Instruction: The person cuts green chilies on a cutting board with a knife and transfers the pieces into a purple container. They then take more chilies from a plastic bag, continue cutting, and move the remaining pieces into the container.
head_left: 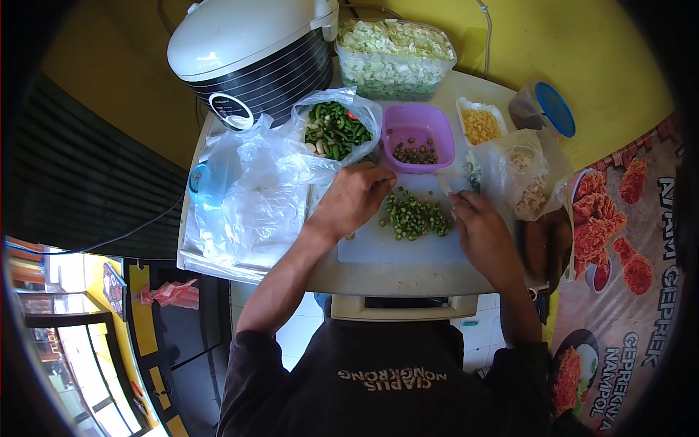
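My left hand [354, 198] hovers just behind the heap of chopped green chillies [415, 216], its fingers [380, 177] curled together at the tips as if pinching a few pieces; whether anything is actually held I cannot tell, since the fingertips hide it. My right hand [483, 234] rests at the right edge of the same heap, palm down, fingers [459, 204] bent and touching the white cutting board [393, 247]; I see nothing gripped in it, though its underside is hidden.

The chillies lie between my two hands, spread in a loose mound on the board. Just beyond my left fingertips stands the purple tub [419, 136], with a small dark layer of pieces in its bottom. To the left of that hand sits the open plastic bag of whole green chillies [336, 130].

To do this well, I judge I should gather the mound first: sweep the stray bits inward with the right hand's edge so the left can take a fuller pinch, not a few crumbs at a time. The tub is close, so the lift can stay low and short. Small pieces will likely stick to my skin, so I would rub the fingertips over the tub rather than over the board. The crumpled clear bags [255, 197] lie just left of my wrist, near enough to snag; I would keep the elbow tucked. The filled bag [526, 175] beyond my right hand also leans close.
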A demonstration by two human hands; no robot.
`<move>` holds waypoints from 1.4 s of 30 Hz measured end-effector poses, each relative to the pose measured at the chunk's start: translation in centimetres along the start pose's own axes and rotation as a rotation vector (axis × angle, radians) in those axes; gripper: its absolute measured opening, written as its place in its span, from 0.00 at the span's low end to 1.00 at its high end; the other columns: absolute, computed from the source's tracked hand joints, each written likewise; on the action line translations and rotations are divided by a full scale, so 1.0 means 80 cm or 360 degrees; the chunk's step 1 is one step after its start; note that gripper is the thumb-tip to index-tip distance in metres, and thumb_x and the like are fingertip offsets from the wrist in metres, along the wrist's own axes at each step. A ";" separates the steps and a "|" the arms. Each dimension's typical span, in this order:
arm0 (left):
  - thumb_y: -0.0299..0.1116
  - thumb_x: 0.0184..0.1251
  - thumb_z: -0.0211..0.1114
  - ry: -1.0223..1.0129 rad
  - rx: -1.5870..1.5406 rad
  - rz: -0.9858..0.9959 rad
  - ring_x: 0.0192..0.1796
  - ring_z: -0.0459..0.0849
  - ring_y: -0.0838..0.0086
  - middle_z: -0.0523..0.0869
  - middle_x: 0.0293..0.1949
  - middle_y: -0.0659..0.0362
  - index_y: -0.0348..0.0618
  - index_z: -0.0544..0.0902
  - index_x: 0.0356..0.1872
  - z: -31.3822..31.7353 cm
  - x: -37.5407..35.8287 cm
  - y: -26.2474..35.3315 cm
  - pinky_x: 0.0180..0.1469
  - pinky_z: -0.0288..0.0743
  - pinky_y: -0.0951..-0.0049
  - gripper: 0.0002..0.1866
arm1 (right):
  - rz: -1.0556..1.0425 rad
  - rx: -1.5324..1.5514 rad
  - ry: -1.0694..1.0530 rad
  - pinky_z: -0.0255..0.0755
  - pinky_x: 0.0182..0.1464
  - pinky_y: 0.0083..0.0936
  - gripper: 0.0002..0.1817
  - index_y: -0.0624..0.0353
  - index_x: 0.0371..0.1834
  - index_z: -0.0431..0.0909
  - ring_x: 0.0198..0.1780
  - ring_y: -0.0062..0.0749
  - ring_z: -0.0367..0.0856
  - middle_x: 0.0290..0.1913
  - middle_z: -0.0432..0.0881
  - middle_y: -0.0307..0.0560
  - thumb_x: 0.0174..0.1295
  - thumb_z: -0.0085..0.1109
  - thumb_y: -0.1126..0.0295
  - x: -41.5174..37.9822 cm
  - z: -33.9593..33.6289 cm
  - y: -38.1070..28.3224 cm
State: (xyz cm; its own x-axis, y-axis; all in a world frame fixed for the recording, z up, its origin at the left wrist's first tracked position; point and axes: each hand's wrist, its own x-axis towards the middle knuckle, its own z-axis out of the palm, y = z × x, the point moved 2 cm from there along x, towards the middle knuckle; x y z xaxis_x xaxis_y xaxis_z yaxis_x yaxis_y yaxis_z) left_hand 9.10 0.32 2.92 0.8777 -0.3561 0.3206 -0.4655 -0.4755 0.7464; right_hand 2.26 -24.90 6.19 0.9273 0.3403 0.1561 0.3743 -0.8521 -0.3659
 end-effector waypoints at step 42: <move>0.25 0.74 0.68 -0.0027 -0.0057 0.0004 0.44 0.92 0.48 0.92 0.43 0.42 0.36 0.88 0.55 0.005 -0.003 0.002 0.46 0.84 0.57 0.12 | -0.0717 -0.0382 -0.0242 0.82 0.64 0.36 0.21 0.74 0.60 0.80 0.66 0.51 0.82 0.65 0.78 0.66 0.64 0.59 0.78 0.029 0.029 -0.048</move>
State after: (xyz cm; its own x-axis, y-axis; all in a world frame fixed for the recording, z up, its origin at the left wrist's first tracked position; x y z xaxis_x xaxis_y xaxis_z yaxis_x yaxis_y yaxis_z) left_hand 8.79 -0.01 2.76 0.8745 -0.3710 0.3125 -0.4629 -0.4455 0.7663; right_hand 2.99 -19.93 5.80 0.6723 0.7323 0.1083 0.7400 -0.6689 -0.0704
